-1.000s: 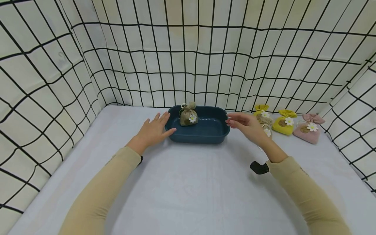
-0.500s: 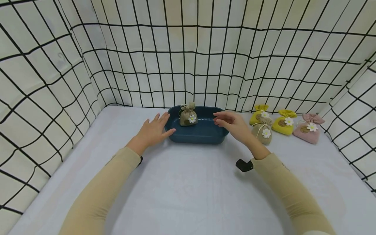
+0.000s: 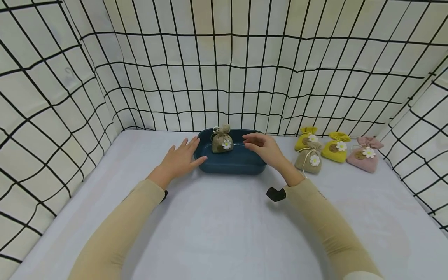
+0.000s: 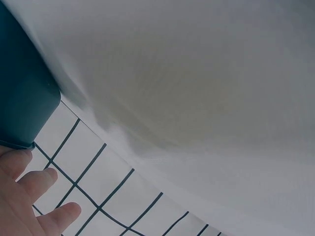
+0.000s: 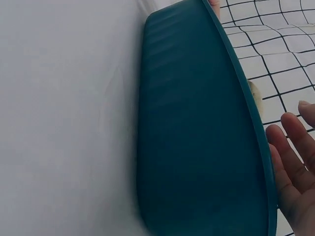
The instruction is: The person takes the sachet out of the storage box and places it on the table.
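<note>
A dark teal oval-cornered basin stands at the back of the table, and its outer wall fills the middle of the right wrist view. Inside its left half sits a small brown drawstring pouch with a white daisy. My left hand lies spread along the basin's left rim, fingers straight at the edge. Over the basin's right end hovers my right hand, fingers loosely bent with nothing between them. It is nearest the right rim, to the right of the pouch.
Right of the basin stand a beige pouch, two yellow pouches and a pink pouch, each with a daisy. A white cloth covers the table. White walls with black grid netting enclose the back and sides.
My right hand has moved left from the basin's right rim to over its interior, uncovering the beige pouch. The left hand stays at the left rim. The head view has shifted slightly.
</note>
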The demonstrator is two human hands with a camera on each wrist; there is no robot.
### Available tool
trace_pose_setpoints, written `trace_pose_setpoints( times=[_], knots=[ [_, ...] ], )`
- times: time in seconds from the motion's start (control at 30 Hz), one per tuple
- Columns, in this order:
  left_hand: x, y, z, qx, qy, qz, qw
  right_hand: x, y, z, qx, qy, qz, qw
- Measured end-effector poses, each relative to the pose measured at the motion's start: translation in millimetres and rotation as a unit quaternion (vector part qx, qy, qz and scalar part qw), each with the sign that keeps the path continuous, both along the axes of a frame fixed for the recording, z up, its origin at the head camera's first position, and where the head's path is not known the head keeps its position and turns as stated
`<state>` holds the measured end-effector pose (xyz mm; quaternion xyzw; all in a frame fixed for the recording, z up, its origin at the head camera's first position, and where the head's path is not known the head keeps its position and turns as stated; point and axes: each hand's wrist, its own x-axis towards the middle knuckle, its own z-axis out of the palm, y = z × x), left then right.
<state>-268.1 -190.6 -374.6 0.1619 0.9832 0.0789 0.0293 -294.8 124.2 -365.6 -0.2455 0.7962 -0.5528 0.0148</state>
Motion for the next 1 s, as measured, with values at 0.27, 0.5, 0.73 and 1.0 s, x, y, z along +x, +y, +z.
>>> trace_pose_setpoints(
  times=[0.27, 0.5, 0.73, 1.0],
  knots=[
    [-2.1, -1, -2.0, 0.005, 0.016, -0.008, 0.9998, -8.9, -14, -1.3, -0.004, -0.002, -0.023, 1.0],
    [-1.2, -2, -3.5, 0.004, 0.009, -0.005, 0.9999, -17.0, -26, -6.9, 0.019, -0.025, -0.03, 0.999],
    [1.2, -3, -3.3, 0.008, 0.007, -0.005, 0.9999, -22.3, -34, -11.8, 0.034, -0.036, -0.035, 0.998],
    [-0.4, -2, -2.9, 0.006, 0.008, -0.005, 0.9999, -25.4, -41, -9.3, 0.043, -0.052, -0.044, 0.997]
  ],
)
